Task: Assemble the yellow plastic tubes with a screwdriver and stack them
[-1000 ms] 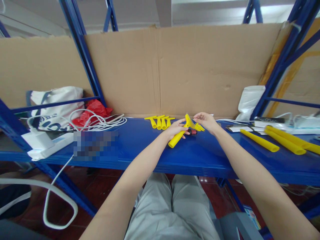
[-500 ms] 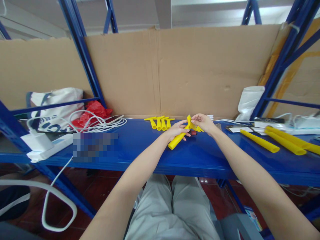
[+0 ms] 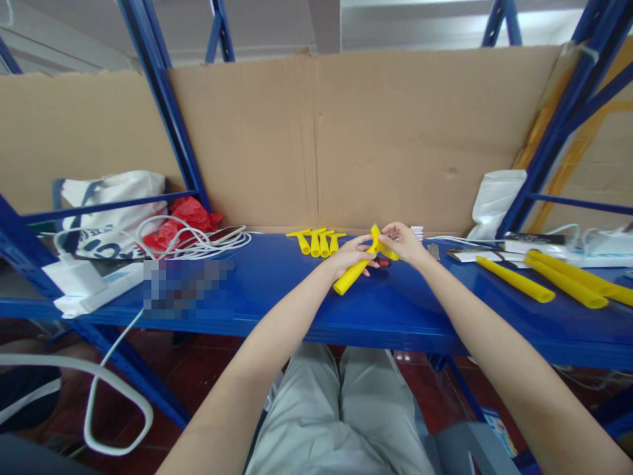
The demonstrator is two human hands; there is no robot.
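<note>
Above the blue table, my left hand (image 3: 352,254) is closed around the tubular handle of a yellow T-shaped scraper (image 3: 350,278). The handle's round open end points toward me and to the left. My right hand (image 3: 401,241) is at the scraper's head, thumb and fingers pinched on it. Those fingers hide part of the head, so I cannot see exactly what they grip. Behind and below the hands lies a small dark red object (image 3: 382,262), partly covered. To the left, several similar yellow T-shaped scrapers (image 3: 314,245) stand in a row by the cardboard.
Yellow tubes (image 3: 515,280) lie on the right of the blue table (image 3: 277,297). Coiled white cables (image 3: 208,245), a red plastic bag (image 3: 190,221) and a white power strip (image 3: 106,297) are at the left. A cardboard sheet (image 3: 395,138) closes off the back, between blue posts.
Both hands stay almost in place on the yellow scraper. My right fingers have shifted slightly at its head, and the camera view has moved a little.
</note>
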